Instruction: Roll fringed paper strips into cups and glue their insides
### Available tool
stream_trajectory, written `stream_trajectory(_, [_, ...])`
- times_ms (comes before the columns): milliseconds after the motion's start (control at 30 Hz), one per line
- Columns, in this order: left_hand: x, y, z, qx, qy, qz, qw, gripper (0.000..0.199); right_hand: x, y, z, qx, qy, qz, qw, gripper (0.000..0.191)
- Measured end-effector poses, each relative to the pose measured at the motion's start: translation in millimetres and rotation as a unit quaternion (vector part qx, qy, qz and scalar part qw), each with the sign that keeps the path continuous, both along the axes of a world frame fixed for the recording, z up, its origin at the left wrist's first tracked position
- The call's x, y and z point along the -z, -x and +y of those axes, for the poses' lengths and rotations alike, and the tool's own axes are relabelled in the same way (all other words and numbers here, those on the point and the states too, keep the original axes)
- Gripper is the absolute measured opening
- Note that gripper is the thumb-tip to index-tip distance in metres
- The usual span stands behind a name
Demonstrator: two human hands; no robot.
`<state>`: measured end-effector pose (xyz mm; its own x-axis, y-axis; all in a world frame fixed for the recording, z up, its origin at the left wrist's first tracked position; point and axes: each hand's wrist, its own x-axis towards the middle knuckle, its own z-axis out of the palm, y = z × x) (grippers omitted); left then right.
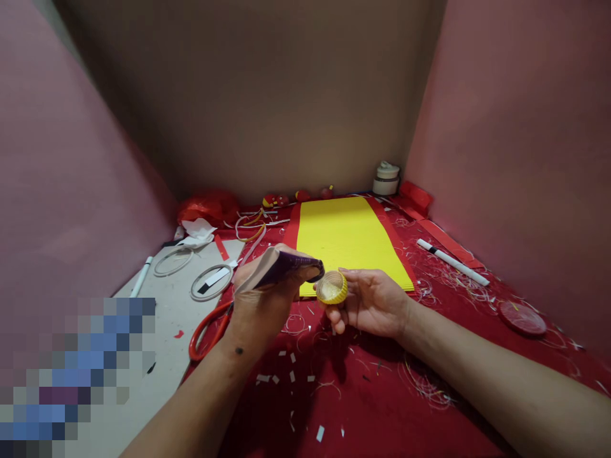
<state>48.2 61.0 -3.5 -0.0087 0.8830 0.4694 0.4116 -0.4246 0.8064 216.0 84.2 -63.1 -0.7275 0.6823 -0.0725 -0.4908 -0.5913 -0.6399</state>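
Note:
My left hand (260,312) is closed around a dark purple and white squeeze tube (285,266), tilted so that its dark end is by the rim of a small yellow ribbed cup (340,294). Whether the two touch, I cannot tell. Between its fingers and thumb, my right hand (377,302) holds the cup with its mouth facing up and toward me. Coiled ridges and a pale bottom show inside. Behind both hands lies a yellow corrugated sheet (344,238) on a red one (292,222). Red-handled scissors (203,331) rest by my left wrist, partly hidden.
Paper scraps and threads litter the red cloth (363,407). On the grey board (167,324) lie rings (212,282). A white pen (453,262) and a clear disc (522,317) are at right. A lidded white container (386,178) stands at the back, a red bag (207,207) back left.

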Motion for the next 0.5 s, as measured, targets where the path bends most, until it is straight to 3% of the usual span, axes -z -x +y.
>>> stream_trajectory(167, [5.5,3.7,1.7,-0.014,-0.004,-0.013,1.0,0.022,-0.6,-0.4,1.2,0.009,0.002,-0.001,1.0,0.03])
stream_trajectory(500, [2.7,-1.1,0.9,-0.043,0.032,-0.033,0.998,0.026,-1.6,-0.1,1.0,0.013,0.008,-0.003,1.0,0.026])
